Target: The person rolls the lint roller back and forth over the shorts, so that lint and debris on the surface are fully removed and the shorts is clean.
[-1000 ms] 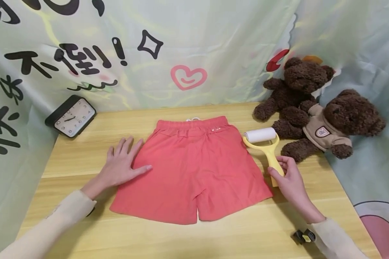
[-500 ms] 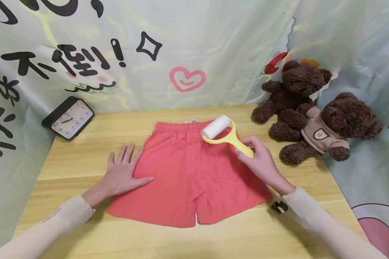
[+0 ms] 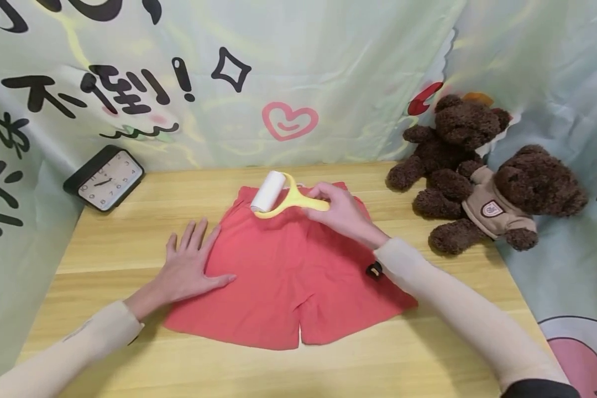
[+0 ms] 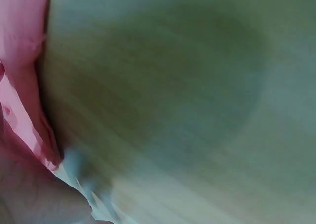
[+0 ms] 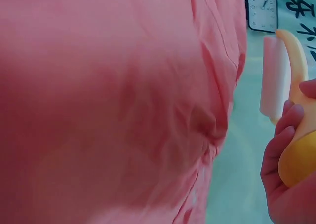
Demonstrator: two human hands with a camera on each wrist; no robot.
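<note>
Coral-red shorts [image 3: 258, 276] lie spread flat on the wooden table, waistband toward the back wall. My left hand [image 3: 186, 271] rests with spread fingers on their left edge, its thumb on the cloth. In my right hand [image 3: 345, 213] I grip the yellow handle of a lint roller [image 3: 271, 190], whose white roll is over the left part of the waistband. The right wrist view shows the lint roller [image 5: 276, 76] apart from the shorts [image 5: 123, 86], with fingers curled round its handle. The left wrist view catches only a blurred edge of the shorts [image 4: 22, 61].
A black-framed clock [image 3: 106, 179] stands at the table's back left. Two brown teddy bears, one bare [image 3: 443, 141] and one in a beige top [image 3: 507, 199], sit at the back right. A printed curtain [image 3: 358, 83] hangs behind the table [image 3: 258, 373].
My right hand has carried the lint roller leftward from beside the shorts' right edge to above their waistband, turning it as it went. The left hand has stayed on the left edge.
</note>
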